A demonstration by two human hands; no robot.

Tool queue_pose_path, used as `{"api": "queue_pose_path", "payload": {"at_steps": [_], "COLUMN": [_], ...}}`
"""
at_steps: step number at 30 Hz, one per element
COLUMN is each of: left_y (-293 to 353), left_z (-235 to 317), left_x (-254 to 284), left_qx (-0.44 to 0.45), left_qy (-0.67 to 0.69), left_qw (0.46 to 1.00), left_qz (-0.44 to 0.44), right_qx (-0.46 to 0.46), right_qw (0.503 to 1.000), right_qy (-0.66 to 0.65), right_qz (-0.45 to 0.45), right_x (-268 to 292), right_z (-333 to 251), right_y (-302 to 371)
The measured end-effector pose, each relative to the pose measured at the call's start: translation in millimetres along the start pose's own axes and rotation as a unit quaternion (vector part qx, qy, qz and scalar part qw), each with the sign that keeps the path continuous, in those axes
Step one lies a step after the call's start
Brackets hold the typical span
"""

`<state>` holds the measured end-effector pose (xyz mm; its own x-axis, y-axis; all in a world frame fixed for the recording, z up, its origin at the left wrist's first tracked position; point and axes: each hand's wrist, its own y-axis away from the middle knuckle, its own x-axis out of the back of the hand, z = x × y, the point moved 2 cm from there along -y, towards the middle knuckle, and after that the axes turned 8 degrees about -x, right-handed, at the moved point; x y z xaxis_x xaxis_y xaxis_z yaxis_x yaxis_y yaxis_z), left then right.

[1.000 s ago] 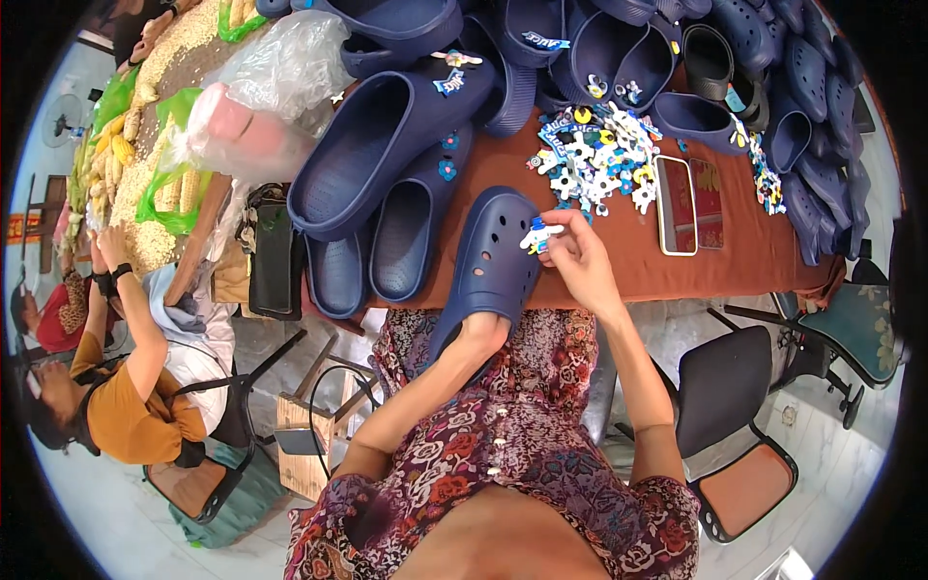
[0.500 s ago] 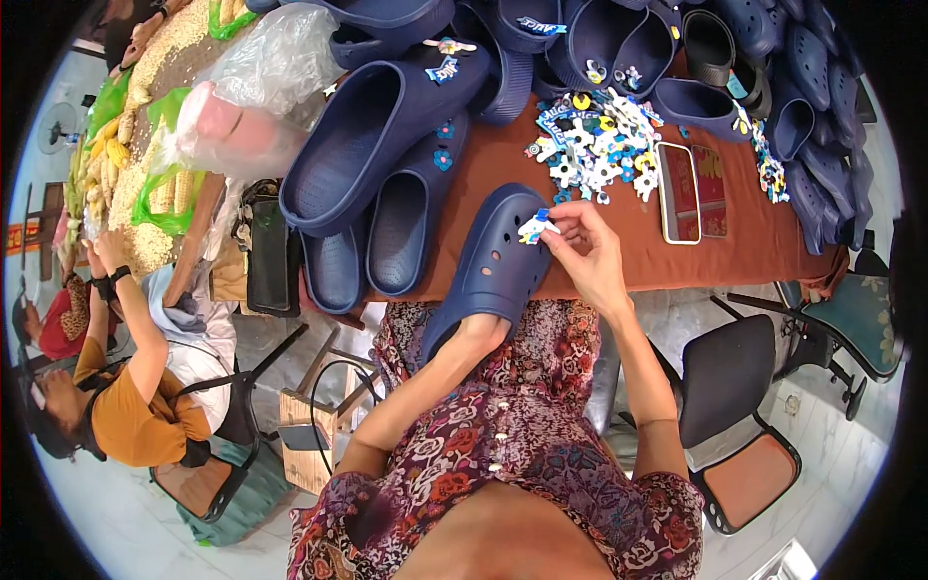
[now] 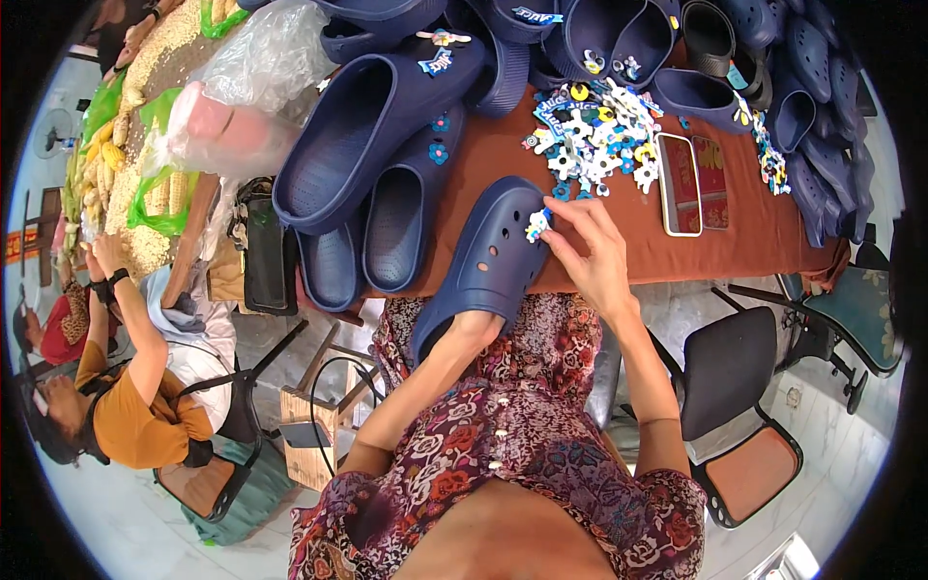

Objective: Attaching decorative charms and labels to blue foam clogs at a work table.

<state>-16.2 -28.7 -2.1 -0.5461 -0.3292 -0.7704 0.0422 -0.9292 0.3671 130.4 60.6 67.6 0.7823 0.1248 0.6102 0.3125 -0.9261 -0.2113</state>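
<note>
A navy clog with round holes in its upper is held up over the table's front edge, toe pointing away. My left hand reaches in through its heel opening and holds it from inside, the fingers hidden. At the right side of the toe, my right hand pinches a small white charm with blue and yellow bits between thumb and fingers, against or just beside the holes. Beyond lies a pile of loose charms, white, blue and yellow.
More navy clogs stand left and at the back, some with charms fitted; others are heaped at the right. A phone lies on the brown cloth. Left are a plastic bag, corn and a seated person. A chair stands right.
The clog and my left hand have shifted slightly left. The charm has turned in my right hand's pinch and stays at the clog's right side.
</note>
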Motion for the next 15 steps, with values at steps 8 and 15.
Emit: {"api": "queue_pose_path", "payload": {"at_steps": [8, 15], "left_y": [-2.6, 2.6], "left_z": [17.1, 3.3], "left_x": [-18.0, -6.0], "left_qx": [0.067, 0.027], "left_qy": [0.046, 0.0], "left_qw": [0.996, 0.999], "left_qz": [0.044, 0.03], "right_qx": [-0.119, -0.2], "right_qw": [0.985, 0.948], "right_qy": [-0.116, -0.24], "right_qz": [-0.053, -0.054], "right_x": [-8.6, -14.9], "right_z": [-1.5, 14.7], "right_y": [4.0, 3.9]}}
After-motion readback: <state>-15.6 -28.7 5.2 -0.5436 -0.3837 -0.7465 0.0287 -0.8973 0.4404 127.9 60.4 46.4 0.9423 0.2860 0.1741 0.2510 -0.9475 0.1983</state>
